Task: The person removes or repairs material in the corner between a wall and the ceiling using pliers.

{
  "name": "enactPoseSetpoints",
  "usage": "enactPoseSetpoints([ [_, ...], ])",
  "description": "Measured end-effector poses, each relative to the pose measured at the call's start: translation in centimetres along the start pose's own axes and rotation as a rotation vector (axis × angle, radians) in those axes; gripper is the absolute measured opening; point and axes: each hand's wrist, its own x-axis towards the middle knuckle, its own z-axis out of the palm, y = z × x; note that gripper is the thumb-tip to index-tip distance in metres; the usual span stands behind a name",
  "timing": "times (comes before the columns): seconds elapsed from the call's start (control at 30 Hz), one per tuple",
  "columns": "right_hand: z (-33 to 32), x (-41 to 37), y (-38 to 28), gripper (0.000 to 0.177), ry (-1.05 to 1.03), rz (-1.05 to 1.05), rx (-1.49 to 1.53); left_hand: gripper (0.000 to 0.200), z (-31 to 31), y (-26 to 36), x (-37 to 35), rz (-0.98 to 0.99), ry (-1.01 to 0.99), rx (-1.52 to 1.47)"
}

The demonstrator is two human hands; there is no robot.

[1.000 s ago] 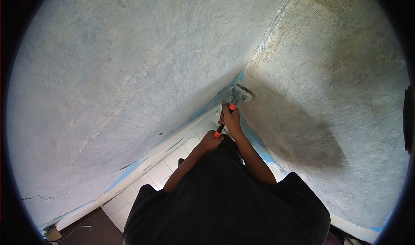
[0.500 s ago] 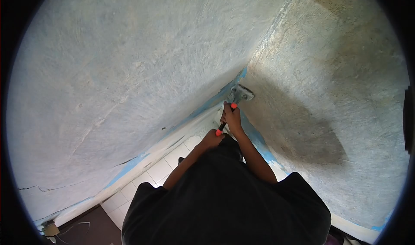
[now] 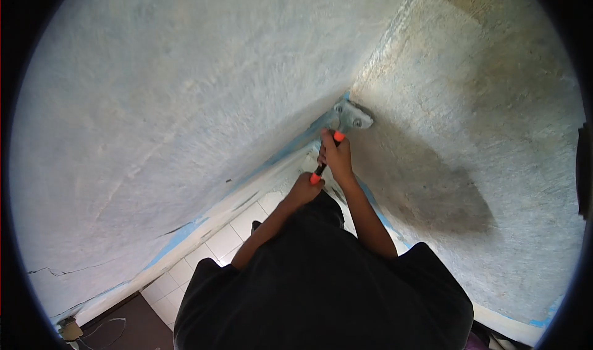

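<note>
Both my hands grip a long-handled scraper (image 3: pixel 354 116) with a black handle, orange ends and a wide grey head. My right hand (image 3: pixel 336 157) wraps round the handle near the head. Lower down, close to the handle's butt end, my left hand (image 3: pixel 305 190) is closed on it. The scraper's head lies at the wall corner, against or very near the right wall (image 3: pixel 445 134); its blade edge is too small to make out. Blue paint (image 3: pixel 290 147) shows in a strip low on the left wall (image 3: pixel 185 90).
White floor tiles (image 3: pixel 225 241) show below the left wall. A dark brown surface (image 3: pixel 133 325) with a thin cable and a small box (image 3: pixel 71 330) is at the lower left. Cracks run along the lower left wall. My shadow falls on the right wall.
The scraper and both hands have moved up towards the corner and slightly right. Less blue paint shows around the scraper's head. Both hands keep their hold.
</note>
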Motion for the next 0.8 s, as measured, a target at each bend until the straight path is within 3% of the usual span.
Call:
enactPoseSetpoints([
  [0.03, -0.3, -0.3, 0.6, 0.036, 0.009, 0.023, -0.006, 0.034, -0.1, 0.3, 0.2, 0.006, 0.013, -0.005],
  [0.13, -1.0, 0.5, 3.0, 0.035, 0.034, 0.065, 0.002, 0.032, -0.1, -1.5, 0.4, -0.165, -0.223, -0.095],
  [0.23, -0.5, -0.2, 3.8, 0.036, 0.090, 0.122, 0.031, 0.031, -0.3, -2.7, -0.2, -0.197, -0.262, -0.126],
  [0.43, -0.7, -0.1, 3.4, 0.036, 0.031, 0.084, 0.073, 0.031, -0.4, -2.2, -0.8, -0.179, -0.201, -0.103],
  [0.63, 0.5, -0.5, 1.2, 0.037, 0.065, 0.089, 0.034, 0.030, -1.2, 0.0, -1.8, -0.025, 0.012, 0.051],
  [0.73, 0.7, -0.8, -0.4, 0.036, 0.065, 0.052, 0.003, 0.029, -1.0, 0.9, -1.3, -0.119, -0.152, -0.099],
  [0.8, -0.2, -0.5, 3.0, 0.035, 0.083, 0.084, 0.020, 0.029, -0.8, -0.8, -1.3, -0.177, -0.180, -0.078],
])
